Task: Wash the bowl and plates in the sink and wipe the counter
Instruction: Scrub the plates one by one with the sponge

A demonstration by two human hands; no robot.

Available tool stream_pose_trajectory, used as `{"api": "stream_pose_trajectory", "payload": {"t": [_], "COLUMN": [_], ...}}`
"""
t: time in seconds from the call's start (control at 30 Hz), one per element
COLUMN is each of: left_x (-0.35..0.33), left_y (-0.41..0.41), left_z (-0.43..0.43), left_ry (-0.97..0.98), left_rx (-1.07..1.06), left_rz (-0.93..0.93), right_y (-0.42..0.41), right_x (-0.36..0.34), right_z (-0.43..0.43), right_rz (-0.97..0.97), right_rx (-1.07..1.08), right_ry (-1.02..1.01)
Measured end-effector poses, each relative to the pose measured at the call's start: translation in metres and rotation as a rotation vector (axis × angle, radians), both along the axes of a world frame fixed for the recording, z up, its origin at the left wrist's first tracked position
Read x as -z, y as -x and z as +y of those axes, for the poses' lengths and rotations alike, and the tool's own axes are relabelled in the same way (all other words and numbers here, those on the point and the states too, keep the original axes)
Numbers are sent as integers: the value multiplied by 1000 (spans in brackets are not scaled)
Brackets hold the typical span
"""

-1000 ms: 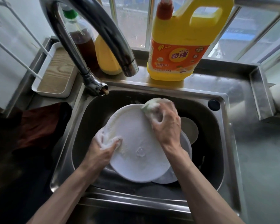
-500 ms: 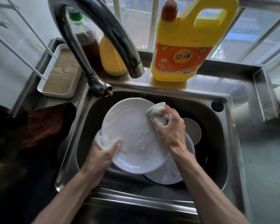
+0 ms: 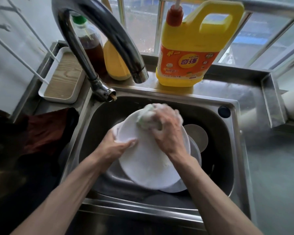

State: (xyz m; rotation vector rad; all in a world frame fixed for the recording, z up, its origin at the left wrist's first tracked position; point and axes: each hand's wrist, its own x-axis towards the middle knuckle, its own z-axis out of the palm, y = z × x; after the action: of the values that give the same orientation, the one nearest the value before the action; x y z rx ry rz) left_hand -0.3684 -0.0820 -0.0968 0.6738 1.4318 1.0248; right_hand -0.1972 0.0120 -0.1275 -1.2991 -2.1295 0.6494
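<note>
Steel sink (image 3: pixel 143 210) set in a grey counter (image 3: pixel 275 167). Over the basin, the left hand (image 3: pixel 116 146) grips the rim of a tilted white plate (image 3: pixel 148 167). The right hand (image 3: pixel 168 133) clutches a soapy sponge (image 3: pixel 145 116) against the plate's far edge. Another plate (image 3: pixel 196 150) lies beneath. A dark cloth (image 3: pixel 46 129) lies to the left. Behind are a tray (image 3: pixel 64 78), faucet (image 3: pixel 109 31) and yellow jug (image 3: pixel 193 48), then a barred window (image 3: pixel 143 31).

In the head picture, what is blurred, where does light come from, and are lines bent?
Head view: the right hand and its soapy sponge are motion-blurred, the left hand on the white plate sharper; daylight comes through the window behind the yellow detergent jug, the left side is dark; the wide lens bows the sink rim.
</note>
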Motion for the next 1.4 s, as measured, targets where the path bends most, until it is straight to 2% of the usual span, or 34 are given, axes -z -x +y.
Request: {"api": "stream_pose_trajectory", "payload": {"t": [0.07,0.13,0.2,0.3,0.37,0.53,0.67,0.7,0.8,0.83,0.93,0.97,1.0,1.1,1.13,1.27,1.33,1.4], "left_x": [-1,0,2,4,4,2,2,1,-2,-1,0,0,1,-1,-2,-5,-6,-5], "left_y": [3,3,-6,-25,-26,-20,-22,-22,-21,-20,-22,-22,-22,-19,-19,-20,-21,-18], "left_z": [-6,-8,-10,-12,-13,-8,-4,-5,-6,-6,-7,-8,-10,-12,-11,-7,-7,-9], "left_ry": [9,-4,-5,-50,-66,-76,-99,-100,-108,-108,-98,-88,-82,-80,-84,-111,-117,-116], "left_rx": [-85,-109,-90,-82,-98,-90,-99,-96,-69,-77,-108,-108,-102,-65,-63,-52,-45,-50], "left_rz": [58,110,113,55,44,140,104,102,145,138,89,82,91,140,146,76,59,101], "right_y": [-18,-23,-12,11,13,-5,14,12,-2,-1,16,17,15,-1,-1,20,20,15], "right_x": [6,8,5,-9,-10,-6,-16,-16,-11,-12,-16,-17,-15,-9,-9,-17,-16,-11], "right_z": [1,-10,-25,-36,-29,-11,-22,-18,-4,-7,-27,-27,-22,-5,-6,-29,-27,-19], "right_rz": [-36,-124,-123,13,16,-31,37,34,46,43,81,74,67,71,66,123,115,74], "right_rx": [215,315,263,20,-52,333,-19,7,339,334,-15,-68,-35,333,361,-32,-65,22], "right_ry": [32,57,50,11,-35,24,-32,-41,47,47,25,15,13,74,74,14,-21,-50]}}
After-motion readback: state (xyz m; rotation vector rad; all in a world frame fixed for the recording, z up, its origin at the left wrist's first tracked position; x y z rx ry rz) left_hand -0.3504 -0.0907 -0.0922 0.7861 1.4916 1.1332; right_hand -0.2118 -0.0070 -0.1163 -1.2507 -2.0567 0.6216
